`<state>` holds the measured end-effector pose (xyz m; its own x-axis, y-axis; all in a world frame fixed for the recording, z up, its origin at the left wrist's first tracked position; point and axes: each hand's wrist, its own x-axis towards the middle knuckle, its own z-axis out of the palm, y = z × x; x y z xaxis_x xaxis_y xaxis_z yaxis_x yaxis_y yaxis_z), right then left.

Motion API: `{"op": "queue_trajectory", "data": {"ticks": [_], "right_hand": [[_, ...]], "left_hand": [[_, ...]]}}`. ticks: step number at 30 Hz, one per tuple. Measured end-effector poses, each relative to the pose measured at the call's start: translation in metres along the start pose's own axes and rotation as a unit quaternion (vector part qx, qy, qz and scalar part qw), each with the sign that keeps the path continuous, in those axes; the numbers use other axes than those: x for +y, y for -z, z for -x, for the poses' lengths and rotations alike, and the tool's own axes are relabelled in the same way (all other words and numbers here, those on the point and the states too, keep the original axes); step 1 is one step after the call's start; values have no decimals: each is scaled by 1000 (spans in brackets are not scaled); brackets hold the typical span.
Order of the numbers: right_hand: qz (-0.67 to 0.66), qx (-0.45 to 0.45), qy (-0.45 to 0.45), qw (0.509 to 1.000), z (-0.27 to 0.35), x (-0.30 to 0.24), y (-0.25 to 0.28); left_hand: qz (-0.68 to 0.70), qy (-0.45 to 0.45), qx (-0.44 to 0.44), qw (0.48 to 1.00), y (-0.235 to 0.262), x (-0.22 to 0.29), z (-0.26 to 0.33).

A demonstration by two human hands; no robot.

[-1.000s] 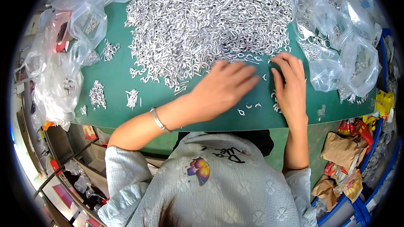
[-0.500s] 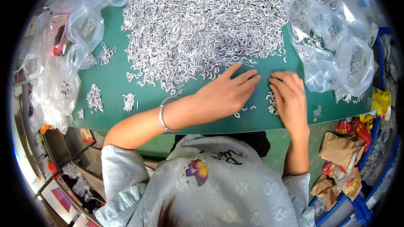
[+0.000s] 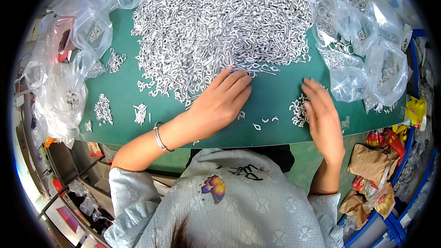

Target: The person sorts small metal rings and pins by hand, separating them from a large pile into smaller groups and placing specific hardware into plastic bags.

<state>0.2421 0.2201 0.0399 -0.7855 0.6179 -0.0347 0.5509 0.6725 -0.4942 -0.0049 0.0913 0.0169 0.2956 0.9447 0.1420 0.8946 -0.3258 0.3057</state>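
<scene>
A large heap of small silvery metal pieces (image 3: 220, 23), curved hooks, loops and short pins among them, covers the far middle of the green table (image 3: 275, 87). At its near edge lies my left hand (image 3: 218, 105), palm down, fingers stretched and a little apart, a metal bangle (image 3: 158, 138) on the wrist. I see nothing held in it; its underside is hidden. My right hand (image 3: 324, 115) is open beside a small pile of curved metal pieces (image 3: 299, 111), its fingers slightly blurred. Between the hands lie a few loose curved pieces (image 3: 275, 119) and a small loop piece (image 3: 257, 126).
On the left stand small piles of metal rings (image 3: 115, 60), hooks (image 3: 103, 109) and short pins (image 3: 140, 113). Clear plastic bags with metal parts crowd the left side (image 3: 59, 96) and right side (image 3: 342, 71). The table's near edge runs in front of me; brown paper packaging (image 3: 373, 161) lies beyond at right.
My left hand has moved left, from between the heap and the small pile to the heap's near edge. My right hand has shifted slightly right, uncovering more of the small pile.
</scene>
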Motion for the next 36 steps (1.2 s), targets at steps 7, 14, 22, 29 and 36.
{"op": "queue_trajectory", "data": {"ticks": [7, 14, 22, 29, 36], "right_hand": [[43, 56, -7, 997, -40, 2, -25], [-118, 9, 44, 992, -45, -49, -53], [-269, -12, 115, 956, -79, -70, -67], [-536, 43, 56, 841, -119, -28, -16], [-140, 3, 86, 986, -84, -7, -3]], "left_hand": [[-77, 23, 7, 997, -10, 6, -28], [-137, 100, 62, 983, -19, -15, -24], [-161, 130, 101, 973, -16, -50, -19], [-172, 155, 135, 963, -5, -58, -18], [-156, 218, 169, 948, 11, -67, -15]]}}
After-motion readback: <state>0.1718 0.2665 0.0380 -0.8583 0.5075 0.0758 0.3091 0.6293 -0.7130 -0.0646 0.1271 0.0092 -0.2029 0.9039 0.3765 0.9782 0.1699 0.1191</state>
